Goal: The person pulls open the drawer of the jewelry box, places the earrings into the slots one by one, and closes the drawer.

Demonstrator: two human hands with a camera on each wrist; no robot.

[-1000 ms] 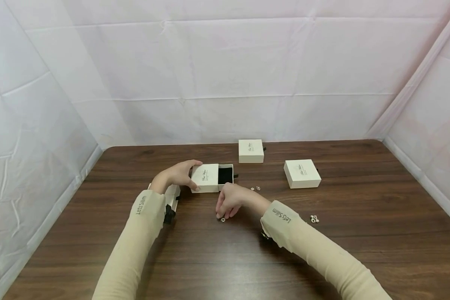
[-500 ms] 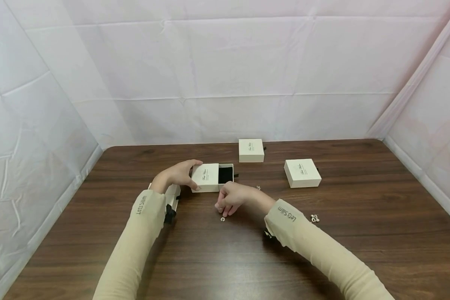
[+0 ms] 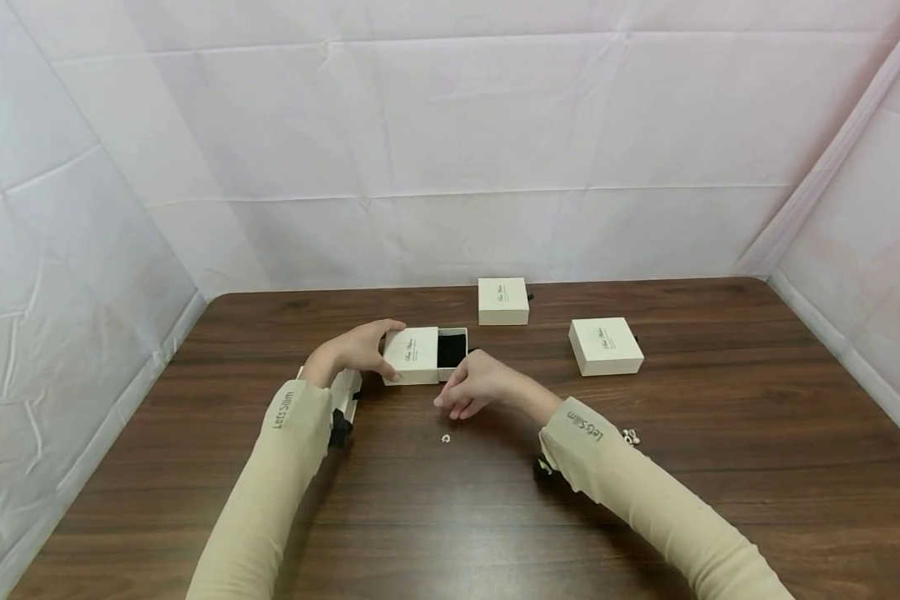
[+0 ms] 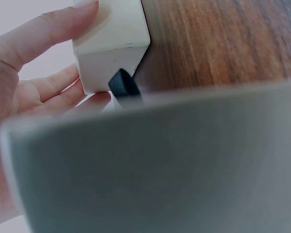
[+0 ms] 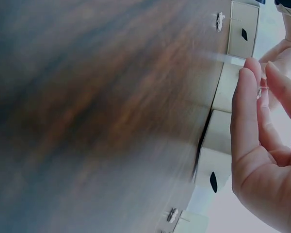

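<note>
My left hand [image 3: 375,350] grips the sleeve of a cream drawer box [image 3: 414,357], fingers on its far edge and thumb on its near side. The drawer [image 3: 451,350] is slid out to the right and shows a black lining. In the left wrist view my fingers [image 4: 36,43] wrap a corner of the box [image 4: 114,39]. Just in front of the drawer, my right hand [image 3: 453,398] is raised off the table and pinches a small sparkly earring [image 5: 258,92] between fingertips. A second small earring [image 3: 446,438] lies on the wood below that hand.
Two shut cream boxes stand farther back, one [image 3: 503,301] at centre and one [image 3: 605,346] to the right. Another box [image 3: 345,390] lies under my left wrist. A pair of earrings [image 3: 630,435] sits by my right sleeve. White cloth walls surround the brown table [image 3: 720,483].
My right hand has lifted from the table, where its fingers were at the two earrings, and moved up toward the open drawer, leaving one earring behind. The left hand has stayed on the box.
</note>
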